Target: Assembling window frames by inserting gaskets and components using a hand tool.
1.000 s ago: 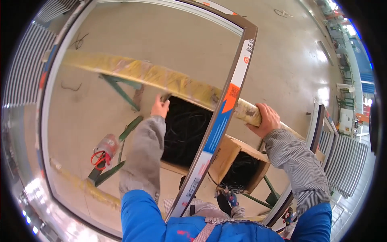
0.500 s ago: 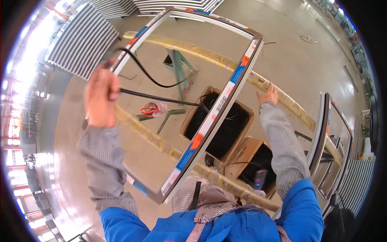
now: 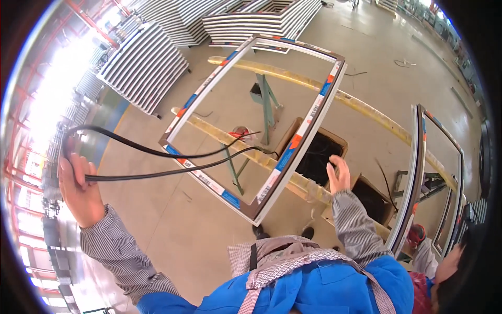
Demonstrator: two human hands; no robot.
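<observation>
A long black rubber strip (image 3: 130,178) is looped through my left hand (image 3: 82,191), which is raised out to the left with its fingers curled round it. Its two strands run right, across the near left corner of a rectangular window frame (image 3: 298,139) with blue, white and orange stickers. One strand reaches toward the frame's right side, near an open cardboard box (image 3: 341,146) of black strips. Right of the frame, my right hand (image 3: 340,175) is held near that box, empty, thumb and fingers apart.
Yellow-wrapped beams (image 3: 374,113) on green trestles (image 3: 265,107) support the frame. A second frame (image 3: 417,157) stands at right, with another person (image 3: 426,257) beside it. A second box (image 3: 389,212) sits below my right hand. Stacked frames (image 3: 144,65) stand far left.
My left hand has moved out to the left and nearer me, drawing the black strip along. My right hand has come nearer my body. The view has shifted.
</observation>
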